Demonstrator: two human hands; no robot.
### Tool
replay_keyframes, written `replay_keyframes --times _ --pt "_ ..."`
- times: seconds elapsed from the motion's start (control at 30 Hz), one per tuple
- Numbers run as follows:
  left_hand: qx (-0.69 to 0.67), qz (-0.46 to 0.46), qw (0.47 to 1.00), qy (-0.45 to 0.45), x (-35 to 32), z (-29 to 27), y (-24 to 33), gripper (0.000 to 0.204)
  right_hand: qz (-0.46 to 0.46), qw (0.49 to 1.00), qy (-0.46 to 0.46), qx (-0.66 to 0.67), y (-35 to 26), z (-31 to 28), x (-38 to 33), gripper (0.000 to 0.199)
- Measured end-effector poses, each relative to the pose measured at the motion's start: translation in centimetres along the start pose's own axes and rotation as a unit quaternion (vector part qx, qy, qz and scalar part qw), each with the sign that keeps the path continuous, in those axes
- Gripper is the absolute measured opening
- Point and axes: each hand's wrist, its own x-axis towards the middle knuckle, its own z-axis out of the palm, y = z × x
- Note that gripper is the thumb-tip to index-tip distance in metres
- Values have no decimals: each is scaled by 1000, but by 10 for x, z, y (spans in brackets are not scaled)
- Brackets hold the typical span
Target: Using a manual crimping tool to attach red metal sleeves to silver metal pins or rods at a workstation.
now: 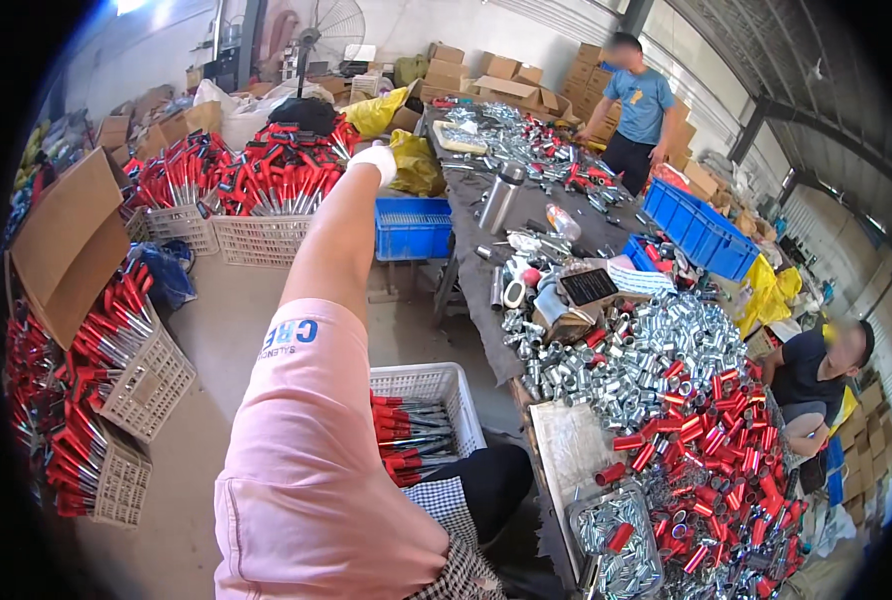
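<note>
My left arm, in a pink sleeve, stretches far forward from the lower edge. My left hand (374, 162), in a white glove, is raised at the far end, beside a heap of red-handled metal tools (291, 165) and a yellow bag (416, 165). Its fingers are too small to make out, and whether it holds anything cannot be told. Below it stands a blue crate (413, 230). My right hand is out of view. To the right, the workbench (481, 255) bears piled silver metal sleeves (656, 345) and red metal tubes (706, 450).
White baskets (266, 240) of red-handled tools line the left side, with a cardboard box (71, 235) over some. Another white basket (456, 395) stands by my knee. A steel flask (502, 198) is on the bench. One person (638, 105) stands behind it; another (811, 375) sits at right.
</note>
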Motion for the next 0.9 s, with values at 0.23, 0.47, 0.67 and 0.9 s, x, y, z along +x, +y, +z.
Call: replay_keyframes --times 0.23,0.47,0.67,0.9 --pt "9 -3 1000 -20 -27 -32 25 43 -35 998 13 41 6 0 -4 50" --pt "-52 -37 998 21 58 34 -20 42 -18 999 23 33 -2 -3 -5 51" --pt "-10 -23 999 -26 84 40 -30 46 -638 625 205 -400 61 -13 37 52" --pt "-38 -27 999 6 71 39 -18 45 -642 612 199 -417 40 -23 37 50"
